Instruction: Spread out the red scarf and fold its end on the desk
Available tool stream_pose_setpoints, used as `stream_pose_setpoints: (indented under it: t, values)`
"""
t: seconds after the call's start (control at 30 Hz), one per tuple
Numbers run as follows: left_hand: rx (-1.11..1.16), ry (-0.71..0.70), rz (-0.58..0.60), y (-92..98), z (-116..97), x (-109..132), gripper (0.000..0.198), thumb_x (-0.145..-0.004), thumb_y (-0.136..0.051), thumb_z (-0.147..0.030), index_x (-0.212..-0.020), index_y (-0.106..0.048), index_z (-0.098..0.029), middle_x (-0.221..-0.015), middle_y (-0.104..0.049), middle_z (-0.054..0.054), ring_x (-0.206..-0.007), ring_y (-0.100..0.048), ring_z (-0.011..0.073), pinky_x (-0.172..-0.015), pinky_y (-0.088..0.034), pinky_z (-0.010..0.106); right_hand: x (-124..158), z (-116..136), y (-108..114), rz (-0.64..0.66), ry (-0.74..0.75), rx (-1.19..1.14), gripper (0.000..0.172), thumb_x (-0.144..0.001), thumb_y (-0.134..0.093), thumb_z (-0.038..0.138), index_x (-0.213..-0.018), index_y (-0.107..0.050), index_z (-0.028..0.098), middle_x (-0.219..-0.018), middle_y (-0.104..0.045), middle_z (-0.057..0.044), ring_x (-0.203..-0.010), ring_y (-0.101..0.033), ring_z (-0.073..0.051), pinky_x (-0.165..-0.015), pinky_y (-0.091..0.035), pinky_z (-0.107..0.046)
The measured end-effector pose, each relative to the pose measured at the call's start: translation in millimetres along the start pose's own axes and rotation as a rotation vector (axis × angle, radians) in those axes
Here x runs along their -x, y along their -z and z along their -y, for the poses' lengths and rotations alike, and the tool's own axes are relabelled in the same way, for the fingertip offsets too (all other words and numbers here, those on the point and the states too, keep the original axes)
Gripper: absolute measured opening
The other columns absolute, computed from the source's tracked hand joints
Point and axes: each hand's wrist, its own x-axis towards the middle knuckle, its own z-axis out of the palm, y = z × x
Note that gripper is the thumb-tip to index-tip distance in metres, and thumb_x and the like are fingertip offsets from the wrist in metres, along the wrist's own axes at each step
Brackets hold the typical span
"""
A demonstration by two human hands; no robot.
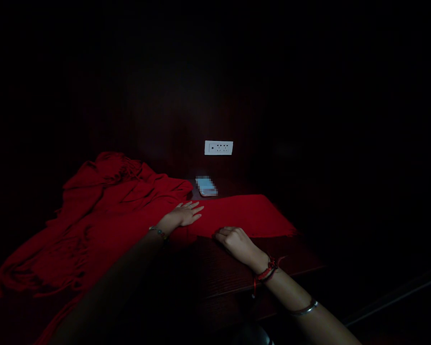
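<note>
A red fringed cloth (pixel 247 213) lies across a dark wooden surface. Its right part is flat and smooth, while its left part is heaped in loose folds with fringes showing. My left hand (pixel 183 214) rests on the flat cloth with its fingers spread. At the cloth's front edge is my right hand (pixel 234 241), its fingers curled together at the edge; the fingertips are hidden, and the cloth's edge appears to be between them.
A phone-like object with a blurred screen (pixel 206 186) lies just behind the cloth. Above it, a white socket panel (pixel 219 148) is set in the dark wall. The front edge of the wooden surface (pixel 237 291) shows below my right hand.
</note>
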Motion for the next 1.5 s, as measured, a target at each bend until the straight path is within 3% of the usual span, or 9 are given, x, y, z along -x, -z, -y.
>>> stream_pose_setpoints:
  t: [0.17,0.3,0.53,0.73,0.83,1.03,1.17,1.27,1.5]
  values:
    - [-0.091,-0.115,-0.187,1.1,-7.7,5.3,0.043,-0.085,-0.035,-0.025,-0.127,-0.038,-0.020,-0.138,-0.028,0.008,-0.126,-0.024,0.0229,-0.101,-0.019,0.040,-0.4,0.4,1.6,0.003,-0.009,-0.013,0.015,-0.084,-0.044,0.013,-0.088,-0.058,0.014,-0.082,-0.061,-0.006,-0.074,-0.054,-0.014,-0.063,-0.037,-0.024]
    - [0.018,-0.376,-0.083,-1.9,-12.3,8.0,0.043,-0.086,-0.033,-0.029,-0.129,-0.032,-0.029,-0.139,-0.027,-0.001,-0.126,-0.023,0.0164,-0.101,-0.021,0.033,0.3,0.4,1.5,0.007,-0.012,-0.031,0.016,-0.085,-0.042,0.014,-0.089,-0.058,0.014,-0.082,-0.061,-0.006,-0.075,-0.053,-0.014,-0.065,-0.037,-0.024]
    - [-0.046,-0.086,0.010,8.8,-5.9,-1.8,0.045,-0.088,-0.027,-0.035,-0.131,-0.028,-0.025,-0.139,-0.024,0.007,-0.126,-0.023,0.0256,-0.098,-0.022,0.047,1.5,-0.6,0.8,-0.002,-0.012,-0.038,0.016,-0.083,-0.043,0.011,-0.087,-0.058,0.015,-0.081,-0.061,-0.005,-0.073,-0.052,-0.014,-0.065,-0.036,-0.023]
    - [-0.083,-0.331,-0.311,6.5,-20.0,14.3,0.034,-0.078,-0.038,-0.014,-0.108,-0.052,-0.021,-0.116,-0.051,0.006,-0.105,-0.047,0.0174,-0.091,-0.034,0.030,2.3,-2.9,0.9,-0.014,-0.021,-0.055,0.016,-0.082,-0.042,0.010,-0.084,-0.057,0.015,-0.081,-0.061,-0.005,-0.074,-0.051,-0.014,-0.064,-0.035,-0.024]
    - [-0.049,-0.324,-0.281,1.2,-14.2,19.0,0.028,-0.077,-0.039,-0.018,-0.102,-0.054,-0.020,-0.104,-0.055,0.005,-0.094,-0.051,0.0171,-0.084,-0.039,0.028,2.3,-3.3,1.2,-0.014,-0.025,-0.077,0.017,-0.082,-0.041,0.012,-0.082,-0.057,0.015,-0.080,-0.061,-0.005,-0.074,-0.052,-0.014,-0.066,-0.036,-0.024]
    - [-0.126,-0.046,-0.220,7.9,-2.6,10.1,0.033,-0.078,-0.041,-0.023,-0.109,-0.051,-0.015,-0.113,-0.048,0.015,-0.101,-0.048,0.0276,-0.084,-0.038,0.040,2.3,-3.7,1.7,-0.016,-0.042,-0.105,0.015,-0.080,-0.043,0.012,-0.081,-0.057,0.016,-0.079,-0.060,-0.005,-0.075,-0.052,-0.014,-0.067,-0.037,-0.024]
    - [-0.081,-0.190,-0.292,10.6,-18.5,2.0,0.032,-0.078,-0.038,-0.016,-0.106,-0.053,-0.019,-0.112,-0.049,0.010,-0.101,-0.048,0.0228,-0.087,-0.037,0.035,2.7,-4.5,2.0,-0.004,-0.040,-0.107,0.014,-0.079,-0.044,0.013,-0.082,-0.058,0.015,-0.080,-0.060,-0.005,-0.075,-0.052,-0.014,-0.069,-0.037,-0.024]
    - [-0.019,-0.310,-0.213,10.5,-25.8,-6.6,0.033,-0.079,-0.036,-0.014,-0.107,-0.053,-0.022,-0.110,-0.052,0.005,-0.098,-0.050,0.0173,-0.086,-0.038,0.028,2.9,-4.9,2.7,0.005,-0.048,-0.104,0.014,-0.079,-0.045,0.013,-0.083,-0.058,0.015,-0.081,-0.060,-0.005,-0.076,-0.052,-0.014,-0.069,-0.037,-0.024]
    - [-0.085,-0.039,-0.230,16.9,-13.5,-9.9,0.036,-0.078,-0.032,-0.010,-0.107,-0.053,-0.016,-0.109,-0.051,0.013,-0.096,-0.051,0.0238,-0.079,-0.042,0.037,2.9,-5.9,2.5,0.001,-0.052,-0.107,0.013,-0.079,-0.045,0.013,-0.084,-0.057,0.015,-0.082,-0.060,-0.005,-0.077,-0.052,-0.014,-0.070,-0.038,-0.024]
